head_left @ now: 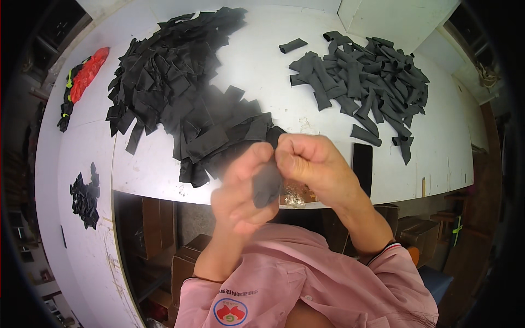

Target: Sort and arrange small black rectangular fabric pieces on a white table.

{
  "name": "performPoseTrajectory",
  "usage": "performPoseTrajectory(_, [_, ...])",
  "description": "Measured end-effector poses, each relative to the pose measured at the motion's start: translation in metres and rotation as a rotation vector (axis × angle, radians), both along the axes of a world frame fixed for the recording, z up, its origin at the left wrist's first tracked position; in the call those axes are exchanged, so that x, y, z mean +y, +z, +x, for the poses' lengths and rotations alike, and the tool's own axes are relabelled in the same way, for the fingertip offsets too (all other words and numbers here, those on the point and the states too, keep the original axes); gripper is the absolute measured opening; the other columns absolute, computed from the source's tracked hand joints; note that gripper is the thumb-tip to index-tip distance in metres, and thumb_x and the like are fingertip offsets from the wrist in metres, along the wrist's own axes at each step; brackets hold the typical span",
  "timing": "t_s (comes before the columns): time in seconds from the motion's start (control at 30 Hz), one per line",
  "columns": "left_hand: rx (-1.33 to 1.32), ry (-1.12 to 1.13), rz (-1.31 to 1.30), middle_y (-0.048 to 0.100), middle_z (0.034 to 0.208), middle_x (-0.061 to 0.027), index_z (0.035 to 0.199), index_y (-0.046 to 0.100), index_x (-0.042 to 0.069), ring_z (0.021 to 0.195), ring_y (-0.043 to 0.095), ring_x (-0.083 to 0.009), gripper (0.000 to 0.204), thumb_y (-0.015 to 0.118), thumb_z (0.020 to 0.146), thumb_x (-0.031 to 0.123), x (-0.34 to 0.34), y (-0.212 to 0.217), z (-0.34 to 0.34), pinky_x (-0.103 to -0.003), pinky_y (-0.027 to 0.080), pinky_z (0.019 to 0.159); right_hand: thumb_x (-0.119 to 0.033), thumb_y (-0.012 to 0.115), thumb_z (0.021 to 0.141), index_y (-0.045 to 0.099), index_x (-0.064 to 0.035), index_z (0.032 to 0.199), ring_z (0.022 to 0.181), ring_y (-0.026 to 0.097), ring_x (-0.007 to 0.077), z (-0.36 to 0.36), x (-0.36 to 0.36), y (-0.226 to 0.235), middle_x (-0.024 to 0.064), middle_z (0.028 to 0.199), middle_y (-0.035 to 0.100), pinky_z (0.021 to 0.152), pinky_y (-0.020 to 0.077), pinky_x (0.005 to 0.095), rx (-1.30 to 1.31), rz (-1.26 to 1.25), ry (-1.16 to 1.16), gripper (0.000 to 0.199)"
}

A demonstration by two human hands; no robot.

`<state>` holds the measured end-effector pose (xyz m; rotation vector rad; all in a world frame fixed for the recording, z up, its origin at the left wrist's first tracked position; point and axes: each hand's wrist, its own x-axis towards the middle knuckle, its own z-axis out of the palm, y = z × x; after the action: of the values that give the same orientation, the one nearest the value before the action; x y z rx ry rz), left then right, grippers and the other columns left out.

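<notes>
Your two hands meet just above the near edge of the white bench (257,65), close in front of your chest. Your left hand (243,188) and your right hand (311,161) both pinch one dark grey strip of cloth (267,183); the fingers (254,158) of the left are curled shut on its upper part, and the right hand is closed in a loose fist with its fingertips on the same top edge. The strip hangs down between the two hands, blurred, so you cannot tell whether it is flat or folded.

Just behind your hands, and reaching to the far left of the bench, lies a big heap of flat black cloth pieces (175,87). Well apart from it, on the far right, sits a second heap of rolled dark grey pieces (366,82), with one roll (293,45) lying alone beside it. On the left wing of the bench there is a small black pile (86,197) and, farther off, a red and black bundle (82,82). Cardboard boxes (186,257) stand under the bench
</notes>
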<state>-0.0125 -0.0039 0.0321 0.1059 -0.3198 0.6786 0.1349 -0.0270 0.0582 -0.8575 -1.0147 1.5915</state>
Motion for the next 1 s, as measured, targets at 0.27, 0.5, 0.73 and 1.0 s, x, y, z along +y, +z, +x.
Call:
performPoseTrajectory(0.27, [0.345,0.109,-0.288,0.056,0.086,-0.0153,0.117,0.036,-0.004,0.032,0.035,-0.0038,0.036,0.038,0.081,0.000,0.011,-0.065,-0.017,-0.016,0.023,0.029,-0.019,0.055,0.083,0.051,-0.0060,0.070,0.050,0.031,0.0049,0.005,0.020,-0.071,-0.0037,0.059,0.038,0.044,0.0263,0.0183,0.123,-0.308,0.110,0.019])
performPoseTrajectory(0.5, [0.580,0.250,0.061,0.056,0.082,-0.0161,0.117,0.033,-0.005,0.031,0.032,-0.0020,0.036,0.041,0.082,-0.001,-0.001,-0.010,-0.002,-0.016,0.021,0.029,-0.022,0.058,0.080,0.053,-0.0064,0.066,0.051,0.038,0.0050,0.013,0.036,-0.047,-0.0036,0.058,0.045,0.047,0.0306,0.0177,0.012,-0.156,0.199,0.021])
performPoseTrajectory(0.73, [0.762,0.265,-0.137,0.054,0.070,-0.0073,0.113,0.041,-0.001,0.033,0.031,-0.0029,0.035,0.050,0.078,0.001,0.000,-0.068,-0.007,-0.017,0.023,0.031,-0.015,0.057,0.080,0.051,-0.0059,0.068,0.053,0.042,0.0050,0.010,0.026,-0.096,-0.0040,0.061,0.045,0.050,0.0351,0.0167,0.020,-0.297,0.196,0.016])
performPoseTrajectory(1.0, [0.250,0.068,-0.233,0.055,0.101,-0.0175,0.120,0.037,-0.001,0.037,0.041,-0.0062,0.045,0.043,0.076,0.004,0.007,-0.068,-0.015,-0.017,0.024,0.034,-0.011,0.055,0.079,0.052,-0.0058,0.068,0.055,0.045,0.0040,0.006,0.033,-0.064,-0.0040,0.063,0.048,0.051,0.0374,0.0174,-0.110,-0.147,0.195,0.013])
